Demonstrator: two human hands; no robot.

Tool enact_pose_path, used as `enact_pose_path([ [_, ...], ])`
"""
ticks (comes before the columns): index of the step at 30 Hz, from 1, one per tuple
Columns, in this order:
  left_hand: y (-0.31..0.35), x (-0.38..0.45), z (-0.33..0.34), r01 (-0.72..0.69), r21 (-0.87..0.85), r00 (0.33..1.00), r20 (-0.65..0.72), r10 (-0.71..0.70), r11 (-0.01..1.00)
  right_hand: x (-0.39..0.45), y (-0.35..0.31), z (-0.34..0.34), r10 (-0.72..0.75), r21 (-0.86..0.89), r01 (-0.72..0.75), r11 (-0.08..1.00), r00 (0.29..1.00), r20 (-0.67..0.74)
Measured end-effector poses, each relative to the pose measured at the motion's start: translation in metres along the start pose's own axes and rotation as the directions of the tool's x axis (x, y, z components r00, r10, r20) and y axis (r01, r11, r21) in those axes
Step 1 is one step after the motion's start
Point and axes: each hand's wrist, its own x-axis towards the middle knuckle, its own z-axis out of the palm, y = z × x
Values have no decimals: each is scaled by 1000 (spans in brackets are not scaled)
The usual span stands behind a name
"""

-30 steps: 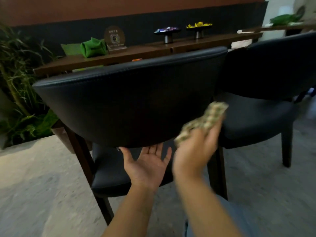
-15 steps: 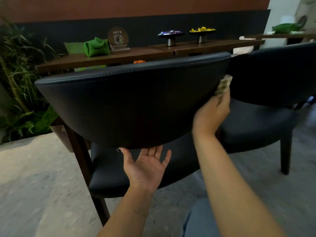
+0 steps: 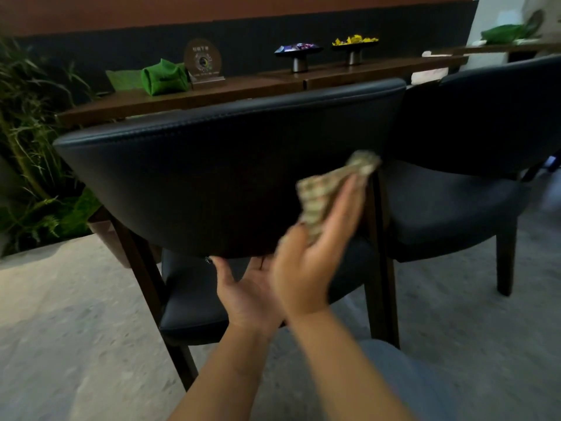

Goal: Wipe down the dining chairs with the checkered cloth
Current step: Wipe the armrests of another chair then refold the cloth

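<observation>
A dark leather dining chair (image 3: pixel 212 171) with a curved backrest stands right in front of me, its back toward me. My right hand (image 3: pixel 312 262) holds the bunched checkered cloth (image 3: pixel 328 192) against the lower right of that backrest; the hand and cloth are blurred by motion. My left hand (image 3: pixel 246 290) is open, palm up, under the backrest's bottom edge, with its fingertips at the edge. A second dark chair (image 3: pixel 461 189) stands to the right.
Behind the chairs runs a wooden table (image 3: pixel 273 83) carrying a green folded napkin (image 3: pixel 164 77), a round sign (image 3: pixel 202 60) and two small stands with items (image 3: pixel 299 53). Plants (image 3: pixel 27 141) fill the left side. Pale stone floor (image 3: pixel 76 314) lies around the chair legs.
My right hand with the cloth has come down from the backrest's upper right edge to its lower right part. The left hand has stayed under the backrest.
</observation>
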Motion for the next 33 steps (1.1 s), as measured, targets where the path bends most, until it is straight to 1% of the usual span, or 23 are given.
enact_pose_path([
  [1,0,0,1,-3,-84,1000,-13,2,996,28,11,-14,8,41,-4,999,996,-88],
  [2,-1,1,-3,-9,-85,1000,-17,8,996,64,23,-28,65,93,-51,994,986,-155],
  [3,0,1,-3,-24,-84,1000,-1,24,996,101,31,-37,171,144,-144,979,964,-202],
  [4,1,2,-4,-41,-61,999,-5,41,997,136,38,-41,280,212,-238,948,939,-198],
  [5,2,3,-5,-33,-55,999,-1,33,998,166,41,-42,368,234,-327,916,916,-158],
  [6,2,4,-8,-18,-72,1000,3,18,997,189,45,-41,427,196,-404,893,900,-89],
  [8,3,5,-10,12,-89,999,41,-8,996,216,55,-37,487,99,-484,869,873,-8],
  [10,5,5,-11,20,-79,999,42,-17,997,219,59,-34,524,69,-522,850,852,-3],
  [11,5,4,-10,15,-76,999,44,-11,997,214,59,-33,517,63,-515,855,856,-28],
  [14,3,7,-11,4,-64,999,37,-2,998,184,54,-30,446,98,-437,894,888,-109],
  [16,3,8,-14,0,-69,999,46,3,998,158,46,-27,338,79,-330,941,934,-115],
  [18,3,9,-15,3,-76,999,46,1,997,128,34,-21,144,21,-143,990,983,-115],
  [19,3,9,-13,3,-74,999,36,0,997,113,27,-16,27,4,-27,1000,993,-112],
  [20,2,8,-12,3,-75,1000,17,-2,997,101,19,-10,-90,-7,90,996,990,-106],
  [22,0,7,-10,2,-94,1000,-22,-4,996,80,5,4,-281,-33,279,960,956,-85],
  [25,1,4,-9,20,-90,998,-55,-26,996,59,-3,25,-474,-92,472,877,881,4],
  [27,3,3,-12,41,-72,998,-44,-44,997,47,-1,31,-565,-113,578,808,815,129],
  [28,5,2,-13,43,-65,999,-18,-44,997,41,2,30,-607,-120,636,762,767,209],
  [29,7,1,-13,45,-55,999,32,-43,998,37,6,27,-648,-126,703,700,699,302],
  [30,9,1,-13,46,-48,994,101,-41,998,35,12,23,-689,-119,779,616,605,400],
  [31,10,1,-14,47,-46,988,147,-40,998,36,18,17,-718,-90,851,517,489,495],
  [32,9,0,-15,53,-49,987,157,-45,997,38,24,10,-731,-43,902,429,375,571],
  [33,9,0,-16,64,-49,988,143,-57,997,44,31,1,-732,10,930,367,282,619],
])
